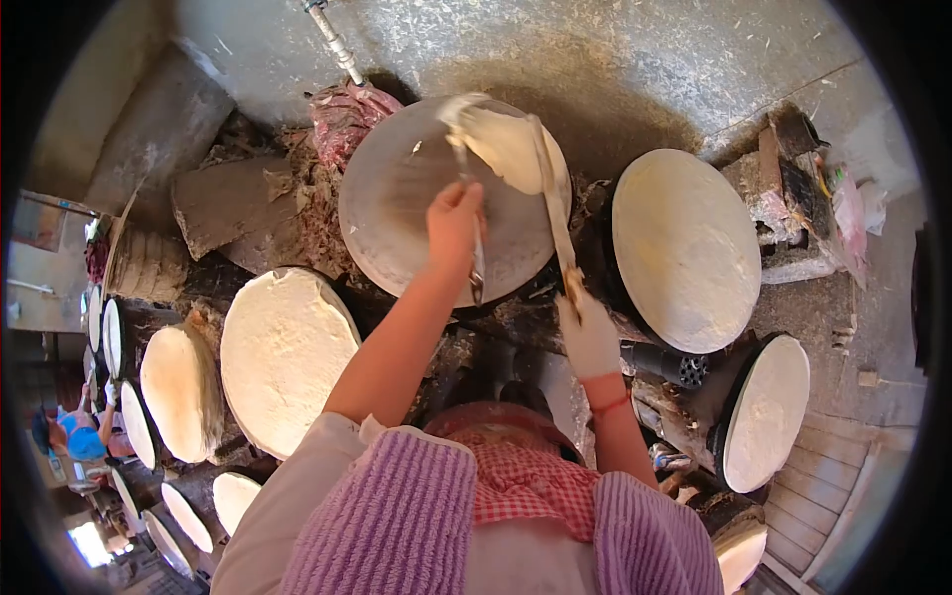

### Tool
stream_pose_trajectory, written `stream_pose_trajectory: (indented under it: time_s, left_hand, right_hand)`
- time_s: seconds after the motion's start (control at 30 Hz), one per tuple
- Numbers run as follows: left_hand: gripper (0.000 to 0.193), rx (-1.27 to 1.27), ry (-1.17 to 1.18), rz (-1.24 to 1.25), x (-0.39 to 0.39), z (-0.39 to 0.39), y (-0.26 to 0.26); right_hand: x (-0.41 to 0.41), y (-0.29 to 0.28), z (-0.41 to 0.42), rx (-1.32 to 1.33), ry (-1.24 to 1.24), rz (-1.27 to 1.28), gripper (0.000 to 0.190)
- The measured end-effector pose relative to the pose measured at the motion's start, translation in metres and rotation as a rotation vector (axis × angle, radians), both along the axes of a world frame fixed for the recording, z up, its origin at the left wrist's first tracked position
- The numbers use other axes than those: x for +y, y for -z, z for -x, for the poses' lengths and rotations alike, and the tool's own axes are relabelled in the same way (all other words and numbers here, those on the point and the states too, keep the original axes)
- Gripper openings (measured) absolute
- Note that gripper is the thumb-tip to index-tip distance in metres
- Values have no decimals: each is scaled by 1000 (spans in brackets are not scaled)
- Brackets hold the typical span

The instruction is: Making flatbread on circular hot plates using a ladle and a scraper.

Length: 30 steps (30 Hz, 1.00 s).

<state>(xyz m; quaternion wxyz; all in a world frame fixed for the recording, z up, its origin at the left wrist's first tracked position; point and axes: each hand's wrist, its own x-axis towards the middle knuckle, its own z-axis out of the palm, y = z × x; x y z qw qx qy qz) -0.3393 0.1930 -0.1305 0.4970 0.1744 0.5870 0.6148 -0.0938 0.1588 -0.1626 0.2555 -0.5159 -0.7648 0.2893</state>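
Before me is a round griddle point(401, 216) with a pale patch of batter or dough point(509, 152) at its far right. My bare left hand point(456, 223) grips a slim metal-handled utensil point(477, 271) above the griddle. The utensil's far end is blurred and whitish, beside the pale patch, so its shape is unclear. My right hand point(589, 335), in a white glove, holds a long wooden spatula point(555, 212) by its lower end. The spatula's blade lies along the right edge of the patch.
Griddles carrying round flatbreads stand at right point(686, 249), farther right point(770, 416) and left point(286, 361). A stack of flatbreads point(178, 390) sits farther left. Pink plastic point(346, 119) lies behind the griddle, near the wall point(520, 44). Another person point(82, 435) is at far left.
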Motion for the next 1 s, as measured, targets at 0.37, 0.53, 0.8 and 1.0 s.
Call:
stream_pose_trajectory:
  time_s: [0.37,0.53,0.8,1.0]
  left_hand:
    - [28,-139,-474,-304,-140,64,-36]
    - [47,135,-501,-134,-273,73,-81]
    - [44,53,-144,230,-264,104,-39]
    - [43,773,66,402,-262,130,-11]
  right_hand:
    - [87,-32,116,61,-200,-30,36]
    - [36,-10,35,140,87,260,38]
    - [63,-85,122,193,-154,494,50]
    - [38,-62,93,311,101,639,51]
